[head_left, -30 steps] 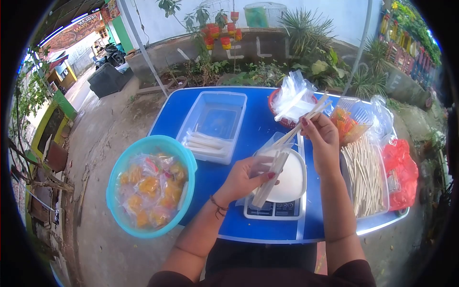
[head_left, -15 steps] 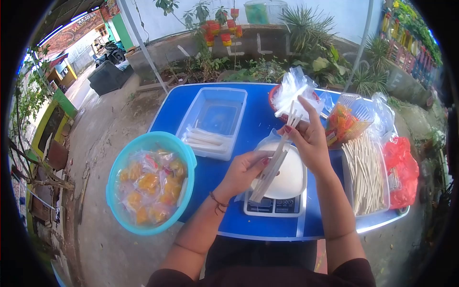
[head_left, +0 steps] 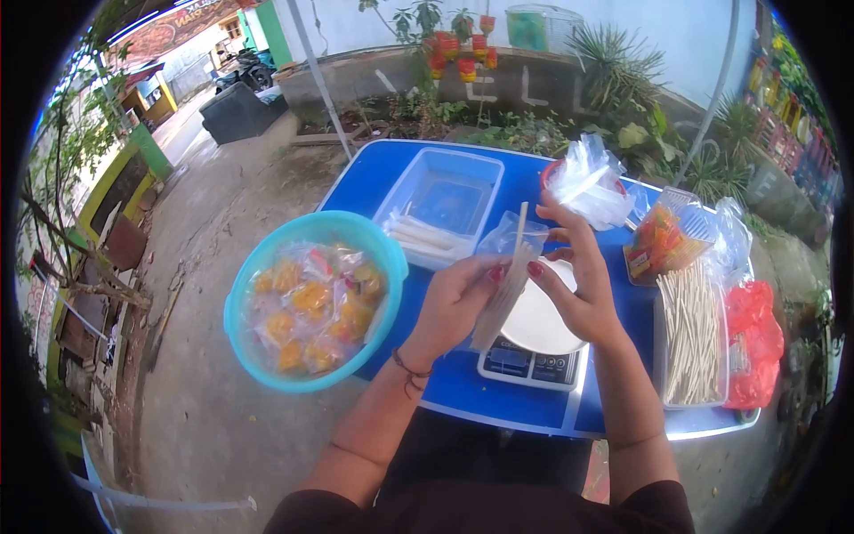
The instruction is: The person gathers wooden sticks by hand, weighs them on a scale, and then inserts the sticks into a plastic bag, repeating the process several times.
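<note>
My left hand (head_left: 449, 303) is closed around a narrow clear plastic bag (head_left: 498, 313) with pale thin sticks inside. One stick (head_left: 521, 224) pokes up past the others at the bag's mouth. Beside the bag's upper part is my right hand (head_left: 583, 289), its fingers apart and its thumb tip against or very near the bag. Below both hands stands a digital kitchen scale (head_left: 531, 367) with a white plate (head_left: 556, 325) on top, partly covered by my hands. To the right, a clear container (head_left: 722, 374) holds many loose pale sticks (head_left: 689, 338).
A turquoise basin (head_left: 238, 343) of bagged orange-yellow food is at the left. On the blue table (head_left: 445, 392) are a clear tub (head_left: 480, 169) with filled bags, a red basket (head_left: 551, 171) of plastic bags, an orange-filled basket (head_left: 663, 245) and a red bag (head_left: 752, 343).
My right hand has loosened from the sticks and its fingers have spread. Most sticks now sit lower in the bag, with one protruding. The whole view has shifted, moving the table rightward.
</note>
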Tool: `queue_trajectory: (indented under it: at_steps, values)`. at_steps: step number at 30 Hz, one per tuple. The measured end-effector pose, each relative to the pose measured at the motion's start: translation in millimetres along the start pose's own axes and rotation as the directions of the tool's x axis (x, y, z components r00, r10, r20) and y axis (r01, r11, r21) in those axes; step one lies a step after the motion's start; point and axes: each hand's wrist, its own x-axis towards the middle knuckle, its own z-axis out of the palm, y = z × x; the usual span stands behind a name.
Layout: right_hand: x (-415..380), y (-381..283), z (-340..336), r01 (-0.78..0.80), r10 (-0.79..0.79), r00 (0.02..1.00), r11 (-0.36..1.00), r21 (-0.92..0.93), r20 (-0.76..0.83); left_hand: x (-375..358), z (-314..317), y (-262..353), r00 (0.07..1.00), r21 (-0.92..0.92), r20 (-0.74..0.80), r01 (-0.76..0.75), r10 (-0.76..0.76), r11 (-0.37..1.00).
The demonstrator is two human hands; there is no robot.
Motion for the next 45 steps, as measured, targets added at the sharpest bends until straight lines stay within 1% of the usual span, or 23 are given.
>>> queue_trajectory:
  at_steps: [2, 3, 4, 6, 9, 12, 13, 16, 19, 22, 25, 27, 28, 31, 34, 37, 40, 43, 45]
  values:
    - [-5.4, -10.1, 16.4, -0.115, 0.13, 0.99, 0.965, 0.236, -0.048, -17.9, -5.3, 8.3, 0.997, 0.004, -0.067, -0.037, 0.037, 0.999]
    - [-5.5, -11.0, 18.0, -0.14, 0.127, 0.989, 0.968, 0.208, 0.075, -27.3, -7.9, 11.8, 0.994, -0.001, -0.095, -0.047, 0.046, 0.999]
    - [-5.6, -18.8, 23.9, -0.151, 0.129, 0.987, 0.956, 0.253, 0.099, -36.4, -10.1, 13.6, 0.991, -0.006, -0.121, -0.058, 0.057, 0.998]
    - [-3.0, -33.6, 40.7, 0.022, -0.021, 1.0, 0.978, 0.205, -0.006, -53.0, -14.2, 12.1, 0.979, 0.036, -0.191, -0.06, 0.066, 0.998]
    - [2.7, -46.6, 57.9, 0.248, -0.253, 0.967, 0.963, 0.106, 0.031, -74.4, -17.5, 9.2, 0.955, 0.115, -0.282, -0.066, 0.096, 0.991]
    - [7.8, -50.5, 69.8, 0.329, -0.339, 0.928, 0.94, 0.088, 0.155, -94.1, -21.2, 0.3, 0.933, 0.144, -0.345, -0.054, 0.102, 0.988]
    - [5.9, -56.4, 75.6, 0.263, -0.282, 0.95, 0.954, 0.142, 0.134, -99.8, -22.1, -2.3, 0.927, 0.144, -0.362, -0.048, 0.098, 0.988]
    - [7.4, -49.8, 78.8, 0.42, -0.415, 0.868, 0.906, 0.041, 0.272, -114.2, -23.8, -3.0, 0.912, 0.112, -0.403, -0.025, 0.069, 0.993]
    - [4.7, -52.6, 82.1, 0.412, -0.382, 0.862, 0.911, -0.019, 0.334, -122.4, -28.6, -18.8, 0.91, 0.106, -0.406, -0.046, 0.085, 0.993]
    - [1.3, -55.8, 83.7, 0.387, -0.355, 0.854, 0.922, -0.007, 0.381, -120.1, -24.6, -17.4, 0.879, 0.079, -0.465, -0.082, 0.109, 0.994]
    - [1.6, -54.5, 83.9, 0.325, -0.305, 0.906, 0.946, -0.018, 0.292, -115.0, -20.5, -13.9, 0.869, -0.016, -0.489, -0.103, 0.082, 0.994]
    - [3.0, -52.6, 78.0, 0.319, -0.29, 0.906, 0.947, -0.047, 0.307, -111.6, -15.5, -16.2, 0.87, 0.013, -0.487, -0.084, 0.08, 0.996]
    - [3.6, -51.8, 75.5, 0.318, -0.284, 0.906, 0.946, -0.06, 0.314, -110.8, -14.1, -17.1, 0.87, 0.03, -0.487, -0.075, 0.08, 0.997]
    - [2.4, -51.4, 72.5, 0.27, -0.252, 0.916, 0.963, -0.018, 0.311, -116.3, -11.9, -21.5, 0.886, 0.197, -0.459, 0.03, 0.065, 0.98]
    - [2.9, -55.3, 67.5, 0.26, -0.236, 0.91, 0.965, -0.026, 0.339, -121.7, -11.0, -24.1, 0.887, 0.219, -0.462, 0.088, 0.024, 0.972]
    - [2.9, -50.4, 66.0, 0.269, -0.241, 0.912, 0.962, -0.041, 0.333, -120.6, -14.1, -28.0, 0.903, 0.478, -0.371, -0.015, 0.218, 0.878]
    - [3.2, -51.0, 63.1, 0.289, -0.263, 0.897, 0.957, -0.021, 0.355, -122.7, -11.9, -19.8, 0.899, 0.483, -0.374, -0.02, 0.227, 0.875]
    - [-1.3, -46.6, 68.2, 0.214, -0.221, 0.933, 0.975, 0.053, 0.283, -124.4, -11.6, -10.6, 0.889, 0.454, -0.409, 0.001, 0.208, 0.891]
    - [-3.8, -51.4, 70.5, -0.009, -0.062, 0.961, 0.968, 0.251, 0.27, -128.6, -8.3, -4.7, 0.857, 0.379, -0.482, 0.017, 0.182, 0.925]
